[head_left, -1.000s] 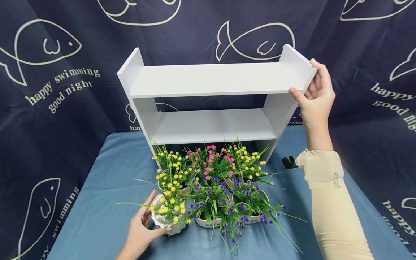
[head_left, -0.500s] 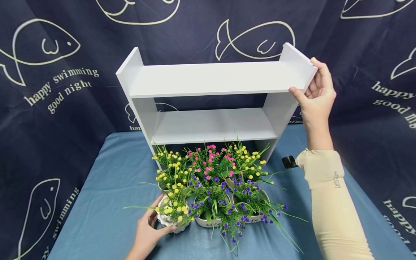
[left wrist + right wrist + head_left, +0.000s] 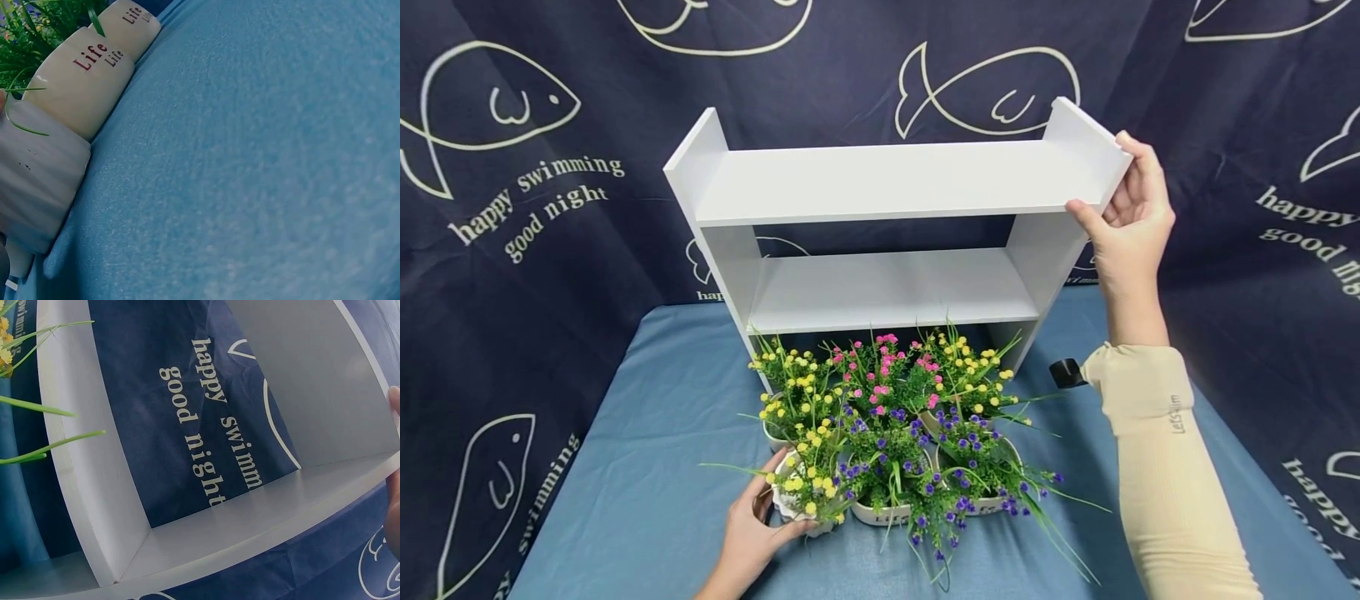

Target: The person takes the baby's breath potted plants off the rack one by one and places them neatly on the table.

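My left hand [image 3: 748, 527] holds a white scalloped flowerpot [image 3: 787, 498] of yellow flowers, with thumb and fingers spread around its left side. In the left wrist view this fluted pot [image 3: 40, 169] sits on the cloth right beside a cream pot [image 3: 81, 84] lettered "Life". At the upper right, my right hand [image 3: 1129, 215] grips the upper right side panel of a white shelf unit [image 3: 880, 179], the thumb on the front edge. The right wrist view shows part of that hand [image 3: 394, 512] at the panel's edge.
Several potted plants stand bunched before the shelf: purple flowers [image 3: 891, 454] in front, pink ones [image 3: 883, 371] and yellow ones [image 3: 973, 375] behind. Long grass blades stick out sideways. A blue cloth [image 3: 647, 467] covers the table, and a dark fish-print curtain [image 3: 820, 92] hangs behind.
My left hand has moved the scalloped pot to the right, up close to the purple-flowered pot. The right hand keeps its grip on the shelf unit.
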The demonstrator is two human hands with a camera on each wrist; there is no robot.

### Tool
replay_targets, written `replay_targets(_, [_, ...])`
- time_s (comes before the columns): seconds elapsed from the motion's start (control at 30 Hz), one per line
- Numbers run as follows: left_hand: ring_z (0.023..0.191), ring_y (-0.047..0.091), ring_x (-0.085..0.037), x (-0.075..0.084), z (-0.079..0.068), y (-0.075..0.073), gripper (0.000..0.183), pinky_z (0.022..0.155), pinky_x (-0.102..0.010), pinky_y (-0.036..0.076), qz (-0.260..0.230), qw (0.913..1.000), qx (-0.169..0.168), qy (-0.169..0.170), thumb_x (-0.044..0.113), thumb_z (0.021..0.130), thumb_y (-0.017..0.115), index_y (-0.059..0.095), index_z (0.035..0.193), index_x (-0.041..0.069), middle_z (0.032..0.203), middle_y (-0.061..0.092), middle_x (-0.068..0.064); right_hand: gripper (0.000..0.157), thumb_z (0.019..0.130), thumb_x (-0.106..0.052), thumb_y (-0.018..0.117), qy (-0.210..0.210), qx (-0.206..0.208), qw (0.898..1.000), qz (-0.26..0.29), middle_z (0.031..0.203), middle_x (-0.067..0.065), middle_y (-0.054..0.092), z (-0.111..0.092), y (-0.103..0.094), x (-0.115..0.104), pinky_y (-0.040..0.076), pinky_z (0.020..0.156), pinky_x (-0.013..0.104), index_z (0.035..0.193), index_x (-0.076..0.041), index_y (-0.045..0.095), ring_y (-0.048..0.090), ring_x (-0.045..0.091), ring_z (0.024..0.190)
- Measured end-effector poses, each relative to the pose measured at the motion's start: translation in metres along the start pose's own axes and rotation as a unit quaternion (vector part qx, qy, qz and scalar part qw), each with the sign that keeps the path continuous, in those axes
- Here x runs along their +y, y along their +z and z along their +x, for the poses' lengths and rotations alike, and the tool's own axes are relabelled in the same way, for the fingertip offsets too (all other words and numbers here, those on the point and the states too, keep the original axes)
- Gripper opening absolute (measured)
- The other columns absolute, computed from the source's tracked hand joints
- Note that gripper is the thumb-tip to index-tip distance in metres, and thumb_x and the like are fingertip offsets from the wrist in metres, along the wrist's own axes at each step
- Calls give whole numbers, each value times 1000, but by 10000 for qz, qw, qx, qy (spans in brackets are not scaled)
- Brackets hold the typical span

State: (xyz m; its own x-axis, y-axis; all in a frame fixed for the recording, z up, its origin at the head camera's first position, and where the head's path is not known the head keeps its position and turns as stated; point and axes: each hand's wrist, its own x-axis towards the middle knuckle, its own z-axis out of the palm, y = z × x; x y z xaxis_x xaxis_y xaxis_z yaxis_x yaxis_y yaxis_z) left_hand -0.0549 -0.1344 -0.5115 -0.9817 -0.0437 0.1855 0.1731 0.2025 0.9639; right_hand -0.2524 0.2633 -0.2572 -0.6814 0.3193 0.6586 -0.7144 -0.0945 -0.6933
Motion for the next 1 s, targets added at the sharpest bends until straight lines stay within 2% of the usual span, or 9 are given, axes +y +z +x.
replay_targets(0.1, [122, 45, 16, -1, 1, -1, 91, 102, -4, 31, 16, 9999, -79, 68, 2, 63, 87, 46, 144, 10, 147, 44, -20, 76, 62, 10, 85, -6, 2, 10000, 31, 138, 12, 56, 0, 0, 0, 48, 103, 31, 131, -6, 57, 55, 26, 123])
replay_targets(0.2, [123, 43, 17, -1, 1, -1, 91, 103, -4, 30, 35, 9998, -176, 80, 2, 65, 87, 45, 145, 11, 148, 42, -24, 76, 62, 10, 85, -12, 10, 10000, 57, 138, 12, 56, 0, 0, -1, 48, 103, 30, 131, -6, 57, 55, 26, 123])
replay_targets(0.33, [125, 36, 20, 0, 1, -2, 90, 102, -3, 28, 121, 9994, -301, 77, 3, 67, 85, 42, 146, 12, 149, 39, -22, 76, 63, 9, 85, 5, -3, 10000, 34, 139, 12, 56, -1, 1, -2, 48, 104, 30, 131, -6, 57, 55, 26, 123])
replay_targets(0.47, [127, 32, 19, -1, -1, -4, 90, 102, -2, 27, 339, 9980, -474, 239, 4, 70, 84, 39, 148, 11, 148, 34, -22, 75, 65, 10, 83, 37, -102, 9999, -97, 140, 11, 55, -2, -2, -3, 45, 107, 31, 133, -6, 56, 54, 25, 125])
replay_targets(0.7, [131, 29, 14, -1, -1, -21, 103, 102, -5, 28, 786, 9924, -771, 544, 8, 65, 88, 31, 151, 13, 145, 33, -9, 78, 68, 14, 79, 327, -106, 9991, -250, 146, 11, 51, -2, -23, 3, 41, 109, 28, 139, -4, 52, 48, 20, 136])
replay_targets(0.83, [136, 27, 8, 1, 7, -38, 110, 106, -8, 26, 479, 9886, -943, 1070, -2, 59, 88, 28, 151, 2, 146, 30, -4, 68, 74, 10, 76, 577, -67, 9961, -660, 144, 12, 52, -7, -43, 15, 44, 105, 23, 137, -5, 54, 48, 19, 135])
replay_targets(0.93, [137, 31, 1, 4, 18, -52, 98, 108, -11, 29, 240, 9827, -968, 1561, -13, 64, 78, 28, 148, -7, 145, 31, -7, 58, 81, 5, 72, 697, -180, 9898, -1229, 142, 14, 53, -14, -60, 27, 44, 104, 19, 136, -4, 55, 50, 17, 134])
replay_targets(1.0, [135, 34, -1, 5, 27, -62, 89, 108, -11, 31, 494, 9789, -836, 1799, -14, 69, 72, 31, 147, -6, 143, 35, -11, 51, 87, 1, 67, 713, -333, 9803, -1814, 142, 14, 54, -20, -72, 34, 43, 104, 16, 137, -4, 55, 51, 13, 132])
